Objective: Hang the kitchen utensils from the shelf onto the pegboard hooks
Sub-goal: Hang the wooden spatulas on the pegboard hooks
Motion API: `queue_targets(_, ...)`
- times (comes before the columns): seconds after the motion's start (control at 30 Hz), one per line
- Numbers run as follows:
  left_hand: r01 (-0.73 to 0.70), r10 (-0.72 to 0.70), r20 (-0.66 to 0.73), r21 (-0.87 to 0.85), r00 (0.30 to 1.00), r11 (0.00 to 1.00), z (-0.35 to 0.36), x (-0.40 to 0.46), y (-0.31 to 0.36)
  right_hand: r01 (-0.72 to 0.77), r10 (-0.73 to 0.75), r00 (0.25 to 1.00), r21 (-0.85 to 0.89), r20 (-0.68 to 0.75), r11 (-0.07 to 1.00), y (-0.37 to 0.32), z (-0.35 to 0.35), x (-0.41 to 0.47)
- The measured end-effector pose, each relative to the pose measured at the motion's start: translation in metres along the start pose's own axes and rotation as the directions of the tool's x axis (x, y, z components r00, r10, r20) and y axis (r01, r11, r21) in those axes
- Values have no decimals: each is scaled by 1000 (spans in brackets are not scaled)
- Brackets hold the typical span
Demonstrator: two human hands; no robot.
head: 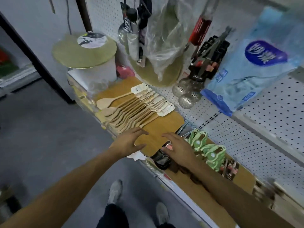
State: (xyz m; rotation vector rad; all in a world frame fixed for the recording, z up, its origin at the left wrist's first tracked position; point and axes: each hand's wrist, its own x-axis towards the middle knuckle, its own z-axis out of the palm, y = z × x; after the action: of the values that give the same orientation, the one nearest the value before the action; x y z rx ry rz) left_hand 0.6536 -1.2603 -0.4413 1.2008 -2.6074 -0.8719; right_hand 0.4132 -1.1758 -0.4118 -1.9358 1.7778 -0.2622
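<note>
Landmark: the wooden board [166,124] lying flat on the shelf [164,177].

Nearest: two grey shoes [115,191] on the floor, on the viewer's side of the board.

Left hand [130,142]: at the board's near left corner, fingers spread and nearly straight, thumb along the near edge; nothing held.

Right hand [179,148]: over the board's near right corner, fingers loosely extended toward the bare wood; nothing held. A dark packaged item [162,157] lies just under it; whether the palm touches it cannot be told.

Green packets [207,148]: on the shelf, right of the board, beside the right hand.

Wooden spatulas [131,111]: a fanned overlapping row with white tags, on the board's far-left half, just beyond the left hand's fingertips.

Pegboard [246,129]: white, rising behind the board. Hung there, beyond the board's right end: three perforated metal skimmers [186,94], dark carded tools [209,58], a blue plastic pack [246,76].

Farthest: clear plastic bag [166,41] over a gold disc; a second gold disc [83,50] on a white bucket, past the board's left end.
</note>
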Motion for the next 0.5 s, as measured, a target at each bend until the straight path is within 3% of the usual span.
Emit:
queue_targets(0.1,-26,27,79,-8,997,1000,9,38,-58,-144,142,989,58,34,988,5,39,55)
queue_targets(0.23,3,1,78,-62,997,998,36,92,-117,-335,336,941,206,29,920,16,89,133)
queue_targets(0.37,60,-48,139,-88,989,994,81,137,-162,-595,622,772,492,130,635,46,148,199)
queue_targets(0.5,139,-123,205,-66,971,988,120,166,-184,-620,744,646,686,171,381,68,187,239)
